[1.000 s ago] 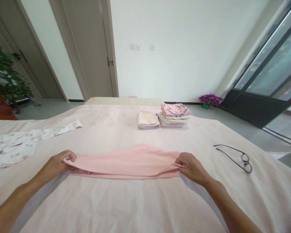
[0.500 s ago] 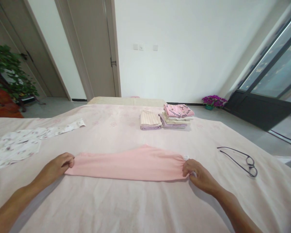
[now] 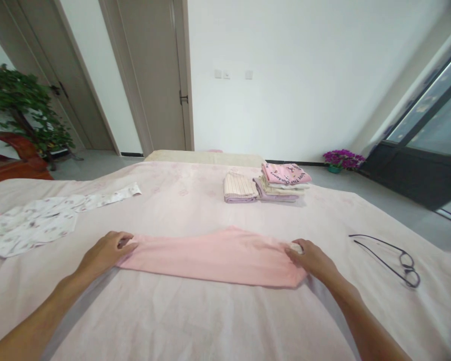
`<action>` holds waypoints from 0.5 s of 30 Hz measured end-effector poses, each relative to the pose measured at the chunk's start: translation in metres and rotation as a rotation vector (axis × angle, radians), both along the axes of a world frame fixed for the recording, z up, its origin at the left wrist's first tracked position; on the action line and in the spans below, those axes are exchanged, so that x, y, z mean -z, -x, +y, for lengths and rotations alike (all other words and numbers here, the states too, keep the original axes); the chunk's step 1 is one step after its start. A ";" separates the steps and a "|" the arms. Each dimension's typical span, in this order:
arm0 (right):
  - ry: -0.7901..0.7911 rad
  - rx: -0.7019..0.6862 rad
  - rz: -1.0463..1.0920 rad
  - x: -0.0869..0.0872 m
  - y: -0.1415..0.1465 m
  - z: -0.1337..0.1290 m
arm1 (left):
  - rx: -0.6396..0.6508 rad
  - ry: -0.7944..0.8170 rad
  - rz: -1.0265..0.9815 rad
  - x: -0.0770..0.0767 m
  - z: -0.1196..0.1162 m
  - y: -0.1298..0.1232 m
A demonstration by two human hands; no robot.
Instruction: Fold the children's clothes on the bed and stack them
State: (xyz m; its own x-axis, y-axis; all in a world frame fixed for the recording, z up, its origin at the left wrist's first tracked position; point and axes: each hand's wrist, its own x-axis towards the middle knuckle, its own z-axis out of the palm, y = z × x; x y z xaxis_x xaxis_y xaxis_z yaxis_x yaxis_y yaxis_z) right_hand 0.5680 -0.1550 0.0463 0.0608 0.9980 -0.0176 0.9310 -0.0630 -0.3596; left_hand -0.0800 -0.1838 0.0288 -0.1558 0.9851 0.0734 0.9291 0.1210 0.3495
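A pair of pale pink pants (image 3: 210,258), folded lengthwise, lies flat across the bed in front of me. My left hand (image 3: 110,250) rests on the leg end, its thumb and fingers apart. At the wider waist end, my right hand (image 3: 310,258) touches the fabric with a gap between thumb and forefinger. A small white patch, perhaps a label, shows in that gap. The undersides of both hands are hidden.
Behind the pants sit a folded striped garment (image 3: 240,187) and a stack of folded clothes (image 3: 285,181). Black-framed glasses (image 3: 408,265) lie at right. A white patterned garment (image 3: 41,220) is spread at left on the pink bedsheet (image 3: 195,326).
Both hands have loosened from their pinch on the pants' ends, and the thumbs and fingers are now apart. The gathered waist end has spread flatter. The view has shifted slightly left.
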 end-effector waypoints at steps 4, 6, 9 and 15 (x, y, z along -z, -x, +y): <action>0.069 0.048 0.188 -0.005 0.016 0.002 | 0.007 -0.014 -0.027 -0.001 0.002 -0.009; 0.062 0.077 0.392 -0.007 0.017 0.006 | -0.058 -0.061 -0.109 -0.006 0.005 -0.009; -0.037 0.140 0.589 -0.013 0.014 0.021 | -0.102 -0.111 -0.166 -0.011 0.017 -0.010; 0.077 0.015 0.759 -0.013 0.009 0.043 | -0.166 -0.241 0.019 -0.004 0.030 -0.030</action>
